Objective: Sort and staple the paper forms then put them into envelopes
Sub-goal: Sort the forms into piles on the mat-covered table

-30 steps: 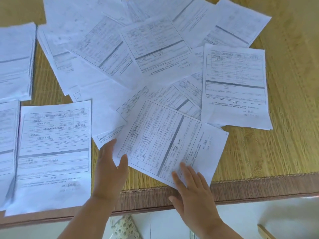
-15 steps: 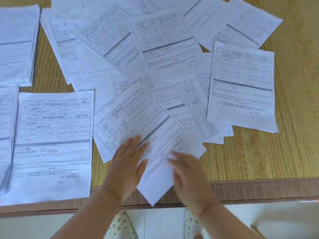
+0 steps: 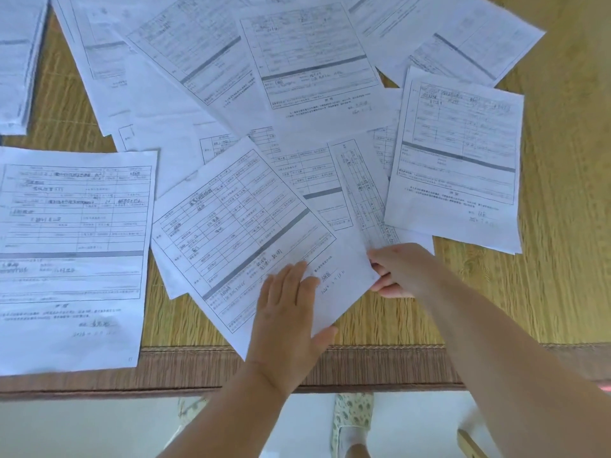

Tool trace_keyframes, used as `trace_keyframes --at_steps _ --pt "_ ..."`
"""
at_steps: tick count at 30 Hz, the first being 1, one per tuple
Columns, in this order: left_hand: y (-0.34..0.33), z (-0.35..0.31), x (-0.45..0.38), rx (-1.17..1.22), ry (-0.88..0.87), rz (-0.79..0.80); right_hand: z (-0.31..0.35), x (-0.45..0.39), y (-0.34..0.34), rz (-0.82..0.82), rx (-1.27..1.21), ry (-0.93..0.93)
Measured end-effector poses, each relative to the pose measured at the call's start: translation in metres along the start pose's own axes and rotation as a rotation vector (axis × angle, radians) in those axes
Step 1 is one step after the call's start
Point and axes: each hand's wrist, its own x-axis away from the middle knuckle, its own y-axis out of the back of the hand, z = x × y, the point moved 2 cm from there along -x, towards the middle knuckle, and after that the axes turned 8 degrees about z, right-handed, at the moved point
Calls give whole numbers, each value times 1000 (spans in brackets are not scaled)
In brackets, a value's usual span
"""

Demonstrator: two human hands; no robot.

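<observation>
Left hand (image 3: pixel 287 312): flat, fingers spread, pressing down on tilted form (image 3: pixel 244 233). Right hand (image 3: pixel 398 271): pinching that same form's far corner between thumb and fingers. Beyond both hands: loose scatter of forms (image 3: pixel 307 61), overlapping at all angles, unsorted. Left of left hand: squared pile (image 3: pixel 72 252) lying straight on worktop (image 3: pixel 562 292); farther left and beyond it, thick stack (image 3: pixel 16 61). Sorting judged early to middling, most sheets still loose. No stapler, no envelopes in view; stapling and stuffing apparently all ahead.
</observation>
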Motion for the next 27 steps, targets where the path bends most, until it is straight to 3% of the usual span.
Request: trace_keyframes --at_steps 5,10,14,20,24,27 --pt "-1 13 8 242 -60 -98 6 -7 3 93 -82 -21" --pt "28 13 11 537 274 -274 3 -12 6 142 -69 39" --pt "48 16 13 553 349 -370 -2 -18 5 162 -36 119" --pt "84 5 10 145 25 -573 -12 -13 14 131 59 171" --pt "74 2 1 -17 -123 -436 -18 -7 17 143 156 219" --pt "53 5 -2 -33 -178 -317 -20 -5 17 171 3 211"
